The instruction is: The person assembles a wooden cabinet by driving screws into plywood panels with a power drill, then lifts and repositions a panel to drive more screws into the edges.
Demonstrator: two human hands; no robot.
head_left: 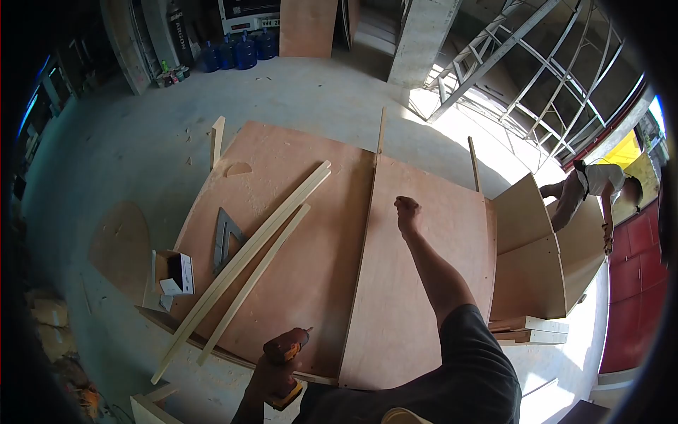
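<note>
My left hand [267,378] is wrapped round the grip of a yellow and black cordless drill [287,345], low over the near edge of the plywood. The drill's bit points to the right, apart from the boards. My right hand [407,214] is stretched forward above the right plywood panel [424,283], its fingers closed; anything inside them is too small to make out. A thin upright board edge [363,247] runs between this panel and the left plywood panel [289,261]. Long wooden strips [268,226] lie diagonally across the left panel.
A metal square [224,240] and a small open box [175,272] lie left of the strips. Plywood box sections [526,247] stand at the right, with another person [590,187] bending beside them. Metal scaffolding [530,71] and blue water bottles [244,53] stand behind.
</note>
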